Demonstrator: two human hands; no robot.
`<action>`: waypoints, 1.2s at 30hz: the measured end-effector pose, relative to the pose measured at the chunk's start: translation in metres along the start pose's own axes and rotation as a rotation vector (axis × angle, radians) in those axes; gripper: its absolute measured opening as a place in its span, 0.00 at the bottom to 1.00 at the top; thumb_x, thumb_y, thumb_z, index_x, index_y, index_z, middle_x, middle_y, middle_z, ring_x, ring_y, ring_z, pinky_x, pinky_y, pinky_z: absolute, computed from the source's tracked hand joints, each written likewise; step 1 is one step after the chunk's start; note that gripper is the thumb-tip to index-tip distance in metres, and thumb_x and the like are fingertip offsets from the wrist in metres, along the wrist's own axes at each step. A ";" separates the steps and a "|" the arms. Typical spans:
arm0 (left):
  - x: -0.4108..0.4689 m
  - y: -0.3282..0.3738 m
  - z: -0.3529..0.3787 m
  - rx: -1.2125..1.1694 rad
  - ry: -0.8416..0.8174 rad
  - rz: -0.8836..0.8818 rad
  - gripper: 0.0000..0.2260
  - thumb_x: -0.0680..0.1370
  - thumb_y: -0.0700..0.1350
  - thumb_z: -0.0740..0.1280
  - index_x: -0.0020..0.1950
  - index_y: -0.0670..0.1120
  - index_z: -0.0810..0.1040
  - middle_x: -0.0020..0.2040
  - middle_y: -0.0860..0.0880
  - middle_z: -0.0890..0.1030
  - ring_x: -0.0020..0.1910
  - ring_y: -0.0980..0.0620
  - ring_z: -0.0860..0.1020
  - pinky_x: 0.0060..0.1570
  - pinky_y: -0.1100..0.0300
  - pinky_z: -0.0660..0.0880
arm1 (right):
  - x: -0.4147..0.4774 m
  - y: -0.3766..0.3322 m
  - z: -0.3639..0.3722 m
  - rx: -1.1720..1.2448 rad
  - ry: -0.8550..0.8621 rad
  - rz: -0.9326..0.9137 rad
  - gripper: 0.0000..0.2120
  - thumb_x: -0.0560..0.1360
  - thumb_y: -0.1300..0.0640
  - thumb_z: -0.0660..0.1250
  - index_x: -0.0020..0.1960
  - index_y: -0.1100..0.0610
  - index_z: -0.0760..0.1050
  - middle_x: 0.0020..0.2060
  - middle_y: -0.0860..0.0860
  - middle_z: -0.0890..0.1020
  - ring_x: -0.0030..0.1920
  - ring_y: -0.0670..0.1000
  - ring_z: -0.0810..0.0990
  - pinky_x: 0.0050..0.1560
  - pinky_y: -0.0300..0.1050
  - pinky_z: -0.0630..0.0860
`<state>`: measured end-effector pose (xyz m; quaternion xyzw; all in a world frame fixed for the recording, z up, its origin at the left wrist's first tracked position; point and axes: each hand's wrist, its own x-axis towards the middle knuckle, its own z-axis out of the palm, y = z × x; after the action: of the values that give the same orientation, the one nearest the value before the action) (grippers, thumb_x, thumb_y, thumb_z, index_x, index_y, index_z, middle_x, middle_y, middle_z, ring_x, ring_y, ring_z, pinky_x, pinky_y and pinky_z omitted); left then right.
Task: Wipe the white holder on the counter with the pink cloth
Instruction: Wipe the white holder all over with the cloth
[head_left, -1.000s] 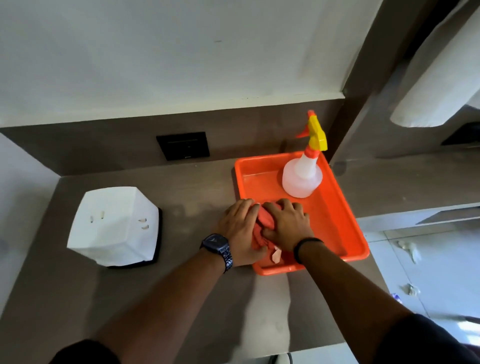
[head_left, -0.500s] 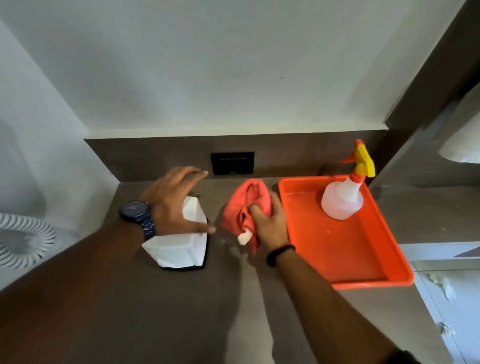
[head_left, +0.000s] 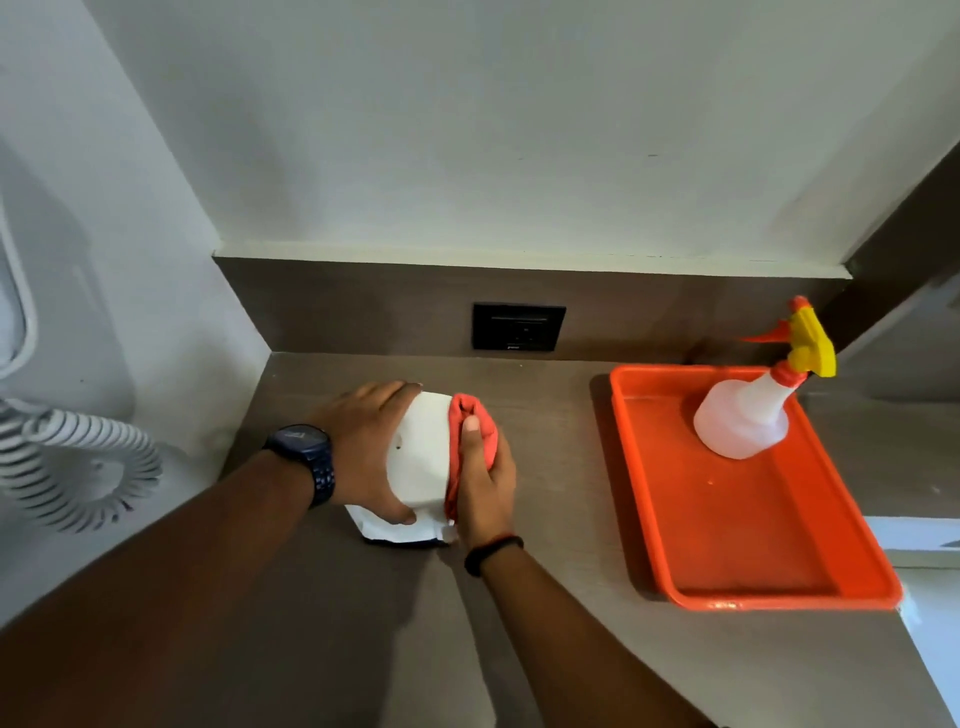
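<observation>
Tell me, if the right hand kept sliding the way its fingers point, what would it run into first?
Probably nothing nearby: the right hand, pressing the pink cloth against the white holder, points toward the brown backsplash. Only bare counter lies between, though depth is unclear.

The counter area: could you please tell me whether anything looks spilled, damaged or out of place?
Nothing stands out. The spray bottle stands upright in the orange tray, with only faint specks on the tray floor. The left hand steadies the white holder while the right hand presses the pink cloth to its side.
</observation>
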<state>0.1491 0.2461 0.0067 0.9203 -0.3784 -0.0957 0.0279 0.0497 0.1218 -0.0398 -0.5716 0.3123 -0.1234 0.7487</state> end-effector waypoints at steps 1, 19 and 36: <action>0.000 0.000 0.000 -0.006 -0.004 -0.001 0.60 0.45 0.73 0.69 0.71 0.50 0.52 0.70 0.48 0.66 0.65 0.46 0.66 0.63 0.50 0.68 | 0.006 -0.005 0.002 -0.043 0.007 -0.010 0.25 0.72 0.34 0.65 0.64 0.45 0.78 0.62 0.48 0.82 0.64 0.49 0.79 0.70 0.57 0.73; 0.004 0.003 -0.003 -0.004 -0.049 0.001 0.61 0.45 0.73 0.69 0.72 0.52 0.49 0.71 0.48 0.64 0.67 0.47 0.65 0.65 0.51 0.65 | 0.014 -0.016 0.011 -0.100 0.063 0.060 0.22 0.74 0.38 0.64 0.64 0.45 0.78 0.61 0.45 0.83 0.64 0.49 0.79 0.71 0.56 0.72; 0.004 0.005 -0.002 -0.003 -0.057 -0.013 0.63 0.45 0.72 0.69 0.73 0.51 0.48 0.73 0.47 0.62 0.69 0.46 0.62 0.66 0.50 0.63 | 0.010 -0.020 0.012 -0.069 0.095 0.117 0.18 0.78 0.44 0.64 0.65 0.49 0.79 0.61 0.50 0.84 0.63 0.52 0.80 0.69 0.56 0.74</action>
<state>0.1484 0.2397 0.0089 0.9196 -0.3727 -0.1225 0.0179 0.0683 0.1198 -0.0225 -0.5714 0.3845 -0.0955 0.7187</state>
